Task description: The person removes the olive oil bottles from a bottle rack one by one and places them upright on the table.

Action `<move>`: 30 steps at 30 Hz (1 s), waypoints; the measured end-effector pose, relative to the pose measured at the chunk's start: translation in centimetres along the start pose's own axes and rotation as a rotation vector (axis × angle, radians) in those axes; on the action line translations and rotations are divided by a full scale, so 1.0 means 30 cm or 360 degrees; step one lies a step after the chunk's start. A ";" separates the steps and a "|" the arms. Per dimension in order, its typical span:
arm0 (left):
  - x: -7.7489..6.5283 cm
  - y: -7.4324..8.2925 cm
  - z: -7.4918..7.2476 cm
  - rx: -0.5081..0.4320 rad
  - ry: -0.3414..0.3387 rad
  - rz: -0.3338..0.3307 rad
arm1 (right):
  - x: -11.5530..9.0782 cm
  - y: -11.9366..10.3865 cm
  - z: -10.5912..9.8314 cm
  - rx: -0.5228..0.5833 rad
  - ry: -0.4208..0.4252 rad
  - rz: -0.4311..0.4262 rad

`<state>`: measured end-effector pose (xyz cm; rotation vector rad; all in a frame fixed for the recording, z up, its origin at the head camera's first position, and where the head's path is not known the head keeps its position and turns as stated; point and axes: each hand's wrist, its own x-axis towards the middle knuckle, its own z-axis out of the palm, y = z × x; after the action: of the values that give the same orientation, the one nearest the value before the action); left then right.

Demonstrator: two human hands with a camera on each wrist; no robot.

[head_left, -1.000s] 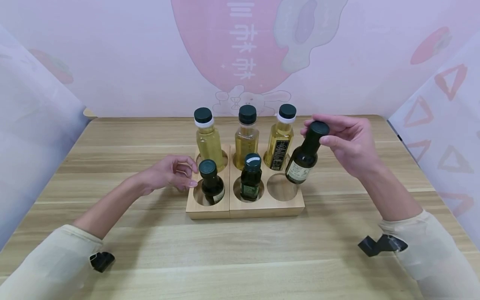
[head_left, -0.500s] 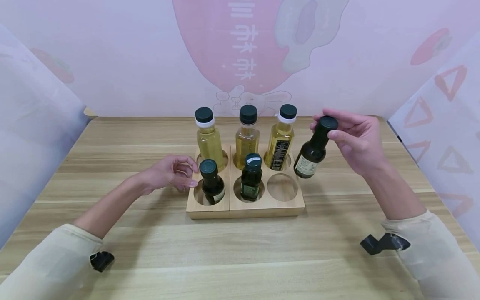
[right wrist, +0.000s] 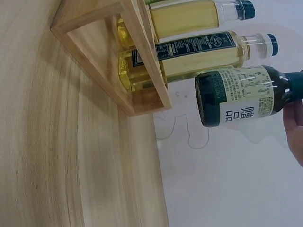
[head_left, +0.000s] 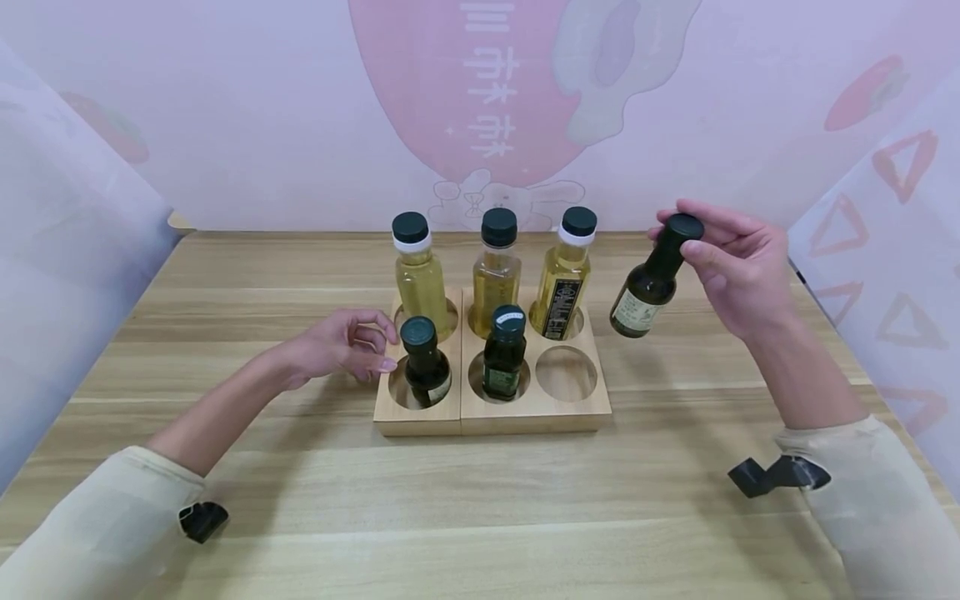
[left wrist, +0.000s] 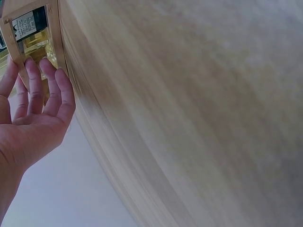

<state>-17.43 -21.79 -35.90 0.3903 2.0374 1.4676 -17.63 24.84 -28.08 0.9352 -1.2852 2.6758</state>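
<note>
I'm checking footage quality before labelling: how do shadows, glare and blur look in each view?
Head view: soft-edged shadows on the wooden table; small label print on the bottle in the right hand unreadable. Left wrist view: table grain smeared, softest toward the right. Right wrist view: pale glints on that bottle's shoulder, its large print crisp.

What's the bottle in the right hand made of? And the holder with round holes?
The bottle: probably glass, smooth and glossy, because light glints off it, though maybe plastic. The holder: seemingly wood, smooth and pale, judging by its tan, boardlike walls.
</note>
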 end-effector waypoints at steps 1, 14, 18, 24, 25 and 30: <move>-0.001 0.001 0.000 -0.0001 0.0000 -0.0002 | 0.002 -0.001 -0.003 -0.0013 0.0024 -0.0002; -0.006 0.010 0.008 -0.0001 0.0021 -0.0038 | 0.015 0.012 -0.063 -0.0155 0.0267 0.0012; -0.008 0.011 0.008 -0.0001 0.0023 -0.0046 | 0.020 0.019 -0.082 -0.0186 0.0363 0.0028; -0.006 0.011 0.007 0.0011 0.0022 -0.0046 | 0.025 0.027 -0.110 -0.0189 0.0452 0.0063; -0.006 0.010 0.007 0.0013 0.0021 -0.0045 | 0.027 0.029 -0.115 -0.0193 0.0458 0.0068; -0.004 0.008 0.008 0.0016 0.0023 -0.0051 | 0.034 0.041 -0.140 -0.0193 0.0477 0.0111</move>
<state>-17.23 -21.59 -35.68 0.3509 2.0540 1.4454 -20.93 26.82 -30.42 0.4615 -1.4110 2.6218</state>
